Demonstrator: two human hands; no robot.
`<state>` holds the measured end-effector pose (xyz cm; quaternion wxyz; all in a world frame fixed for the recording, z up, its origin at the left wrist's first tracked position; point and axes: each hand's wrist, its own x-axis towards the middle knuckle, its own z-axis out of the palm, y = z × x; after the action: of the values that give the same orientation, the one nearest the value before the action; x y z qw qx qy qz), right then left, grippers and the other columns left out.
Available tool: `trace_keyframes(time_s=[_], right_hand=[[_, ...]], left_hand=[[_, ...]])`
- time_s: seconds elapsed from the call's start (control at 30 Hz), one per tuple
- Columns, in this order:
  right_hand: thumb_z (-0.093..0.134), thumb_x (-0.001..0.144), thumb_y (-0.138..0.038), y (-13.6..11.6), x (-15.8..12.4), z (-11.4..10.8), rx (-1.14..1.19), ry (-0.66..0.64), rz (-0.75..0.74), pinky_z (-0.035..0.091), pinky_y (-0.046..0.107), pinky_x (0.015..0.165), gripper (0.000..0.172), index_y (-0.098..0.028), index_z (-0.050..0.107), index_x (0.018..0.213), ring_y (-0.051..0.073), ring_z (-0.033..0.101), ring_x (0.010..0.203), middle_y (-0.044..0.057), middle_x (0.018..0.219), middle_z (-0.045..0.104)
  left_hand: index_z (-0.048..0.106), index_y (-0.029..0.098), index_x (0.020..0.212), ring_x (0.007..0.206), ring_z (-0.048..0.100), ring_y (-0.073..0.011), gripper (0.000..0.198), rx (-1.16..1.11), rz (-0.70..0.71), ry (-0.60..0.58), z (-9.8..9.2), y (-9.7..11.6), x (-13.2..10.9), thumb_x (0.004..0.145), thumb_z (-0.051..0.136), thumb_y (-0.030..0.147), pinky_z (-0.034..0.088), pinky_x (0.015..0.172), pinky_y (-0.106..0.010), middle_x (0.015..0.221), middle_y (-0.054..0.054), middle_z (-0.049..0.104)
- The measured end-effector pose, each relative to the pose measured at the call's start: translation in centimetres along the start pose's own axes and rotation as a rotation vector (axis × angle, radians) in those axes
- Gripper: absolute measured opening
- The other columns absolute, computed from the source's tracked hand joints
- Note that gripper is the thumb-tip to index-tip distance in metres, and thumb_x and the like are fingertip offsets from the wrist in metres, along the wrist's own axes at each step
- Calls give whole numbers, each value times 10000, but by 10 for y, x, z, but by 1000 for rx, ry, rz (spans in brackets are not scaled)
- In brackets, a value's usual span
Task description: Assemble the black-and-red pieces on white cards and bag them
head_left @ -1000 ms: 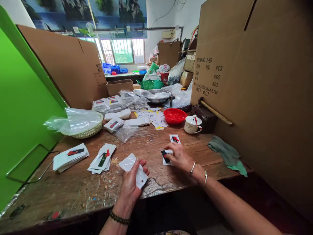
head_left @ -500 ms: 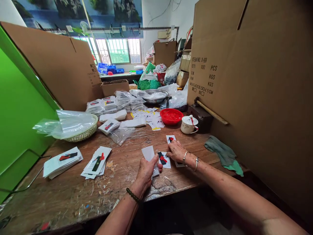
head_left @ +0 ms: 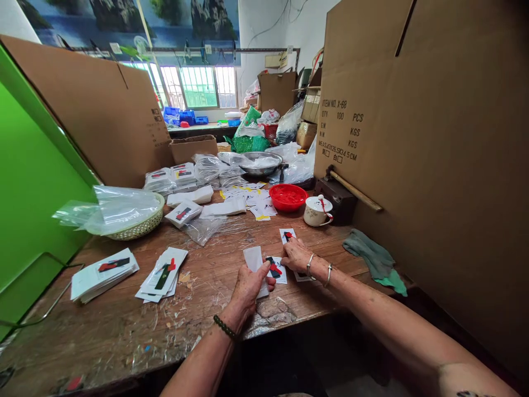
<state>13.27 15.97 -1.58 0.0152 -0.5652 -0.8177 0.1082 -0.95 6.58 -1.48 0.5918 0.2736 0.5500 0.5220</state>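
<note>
My left hand is closed around a few plain white cards, near the table's front edge. Right beside its thumb lies a white card with a black-and-red print. My right hand is bent down over the cards, its fingers curled and its thumb close to that print. Beyond its fingertips another printed card shows, and part of one more card sticks out under the wrist. What the right fingertips grip, if anything, is hidden.
Two stacks of printed cards, a left stack and a fanned one, lie on the wooden table. Farther back are a red bowl, a lidded cup and a basket. A large carton and a grey-green cloth border the right.
The white cards in my left hand have shifted slightly to the right. My right hand stays nearly in place over the cards. The whole view has moved a little.
</note>
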Motion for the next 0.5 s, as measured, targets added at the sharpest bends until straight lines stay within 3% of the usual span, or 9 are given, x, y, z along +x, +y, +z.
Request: trace_keyframes(time_s=[0.17,0.4,0.5], right_hand=[[694,758,-215,2,-2,-1,3,32,24,414,302,790,122,-158,741,855,255,531,985,136,1046,584],[681,754,-145,-4,0,-6,5,-22,-25,411,281,839,79,-149,760,757,242,548,999,138,953,626],[705,750,-200,-4,-2,-10,9,-16,-24,413,297,867,139,-140,763,860,267,532,1069,159,1062,605]], left_hand=[[622,109,913,468,603,-124,372,28,1,8,-1,0,1,680,790,344,496,448,-223,627,-43,676],[649,89,943,475,606,-118,356,98,-13,-21,0,1,4,707,762,331,491,442,-212,687,-72,702],[655,93,952,484,612,-115,344,101,-18,-29,0,3,3,712,757,317,493,444,-205,715,-75,708]])
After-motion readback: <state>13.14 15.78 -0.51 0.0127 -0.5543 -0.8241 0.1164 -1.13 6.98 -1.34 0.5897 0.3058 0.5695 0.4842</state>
